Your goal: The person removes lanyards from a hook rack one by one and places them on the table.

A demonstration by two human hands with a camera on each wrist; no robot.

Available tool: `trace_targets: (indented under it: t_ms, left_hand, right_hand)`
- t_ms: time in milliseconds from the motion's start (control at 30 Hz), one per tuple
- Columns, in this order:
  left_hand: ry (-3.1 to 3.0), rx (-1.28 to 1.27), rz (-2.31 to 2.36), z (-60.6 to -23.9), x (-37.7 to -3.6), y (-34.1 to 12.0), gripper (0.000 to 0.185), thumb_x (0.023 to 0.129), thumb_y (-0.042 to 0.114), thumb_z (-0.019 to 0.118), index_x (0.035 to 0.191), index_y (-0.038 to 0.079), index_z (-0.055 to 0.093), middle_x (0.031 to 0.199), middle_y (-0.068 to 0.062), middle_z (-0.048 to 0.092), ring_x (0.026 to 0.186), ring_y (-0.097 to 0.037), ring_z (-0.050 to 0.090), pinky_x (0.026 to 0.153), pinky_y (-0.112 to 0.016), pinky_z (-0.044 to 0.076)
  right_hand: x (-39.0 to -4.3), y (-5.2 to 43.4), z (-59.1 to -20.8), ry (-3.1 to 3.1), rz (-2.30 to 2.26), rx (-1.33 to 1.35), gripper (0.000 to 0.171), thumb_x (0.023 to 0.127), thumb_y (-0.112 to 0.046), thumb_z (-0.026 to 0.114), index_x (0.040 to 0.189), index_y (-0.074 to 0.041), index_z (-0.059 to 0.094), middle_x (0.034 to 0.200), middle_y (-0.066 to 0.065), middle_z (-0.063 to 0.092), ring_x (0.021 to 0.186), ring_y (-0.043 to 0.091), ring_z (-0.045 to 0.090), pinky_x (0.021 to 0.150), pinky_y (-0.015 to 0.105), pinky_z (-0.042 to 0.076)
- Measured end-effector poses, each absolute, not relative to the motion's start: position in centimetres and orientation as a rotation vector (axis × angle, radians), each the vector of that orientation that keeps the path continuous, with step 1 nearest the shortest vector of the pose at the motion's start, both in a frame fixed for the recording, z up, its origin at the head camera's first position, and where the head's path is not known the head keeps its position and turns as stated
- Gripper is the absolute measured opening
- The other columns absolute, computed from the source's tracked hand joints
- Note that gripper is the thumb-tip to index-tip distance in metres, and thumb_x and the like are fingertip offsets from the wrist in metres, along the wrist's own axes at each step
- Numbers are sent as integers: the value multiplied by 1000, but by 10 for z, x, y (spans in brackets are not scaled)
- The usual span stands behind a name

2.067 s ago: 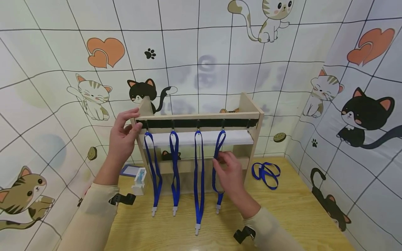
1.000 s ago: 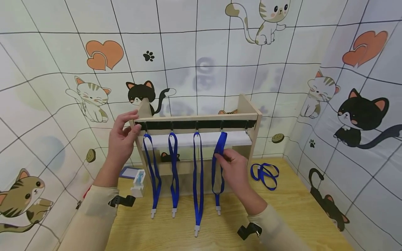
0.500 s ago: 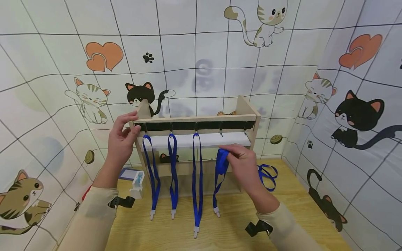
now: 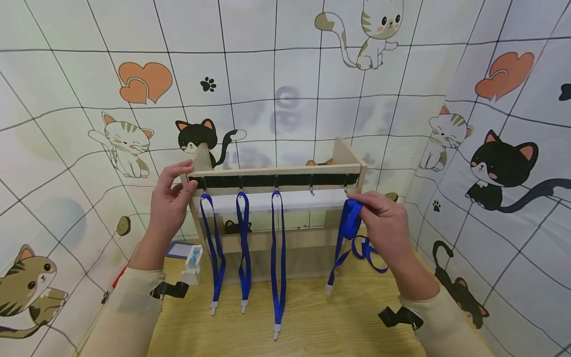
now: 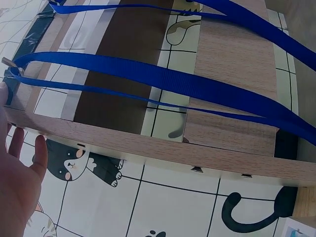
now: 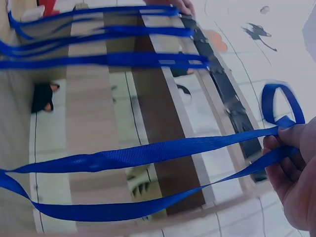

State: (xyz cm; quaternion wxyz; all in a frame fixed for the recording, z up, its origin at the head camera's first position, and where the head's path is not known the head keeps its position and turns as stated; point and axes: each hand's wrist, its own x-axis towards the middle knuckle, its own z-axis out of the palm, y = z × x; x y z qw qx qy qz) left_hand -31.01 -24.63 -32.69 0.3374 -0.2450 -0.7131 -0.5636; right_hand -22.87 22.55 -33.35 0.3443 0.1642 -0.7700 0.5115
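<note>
A wooden rack [image 4: 274,171] stands on the table, with a black strip of hooks [image 4: 272,180] along its top rail. Three blue lanyards [image 4: 275,248] hang from the left hooks. The fourth hook [image 4: 311,190] is bare. My left hand [image 4: 178,181] grips the rack's left upright, thumb in front; the same hand [image 5: 15,123] shows against the side panel in the left wrist view. My right hand [image 4: 357,208] pinches the loop of a fourth blue lanyard [image 4: 343,233] just below the rightmost hook [image 4: 345,188]. In the right wrist view that lanyard [image 6: 148,154] trails from my fingers [image 6: 284,136].
Another blue lanyard [image 4: 369,250] lies on the wooden table [image 4: 357,317] to the right of the rack. A small white and blue object [image 4: 194,260] and a card [image 4: 179,247] sit at the rack's left foot. Cat-patterned walls close in on the left, back and right.
My right hand lifted the fourth lanyard off its hook and carried it right, up to the last hook. My left hand kept its hold on the rack.
</note>
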Motion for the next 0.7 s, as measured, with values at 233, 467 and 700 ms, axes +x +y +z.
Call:
trace_targets:
  t_ms: [233,467,700]
  left_hand:
    - [-1855,-656,-1484,-330,-311,-243,32,109,0,67,140,-3,63,158,-9,60,151,-21,50,109,-28,49]
    - [-1851,-652,-1469,-330,-313,-243,32,108,-1,67,140,-4,64,158,-8,60,150,-21,51,108,-27,50]
    - [-1828,-656,-1473,-327,-311,-244,32,108,-3,66,140,-5,63,158,-10,60,151,-22,51,107,-28,50]
  right_hand:
    - [-227,258,-330,-2056,1202,398,30,107,4,65,122,-10,86,110,1,78,72,9,62,54,18,42]
    - [-228,292,-323,-2091,1087,292,30,107,3,65,122,-12,87,109,-8,76,71,9,59,49,20,36]
    - [-226,321,-317,-2103,1075,216,28,109,-2,64,124,-11,86,113,-19,73,78,5,62,52,17,39]
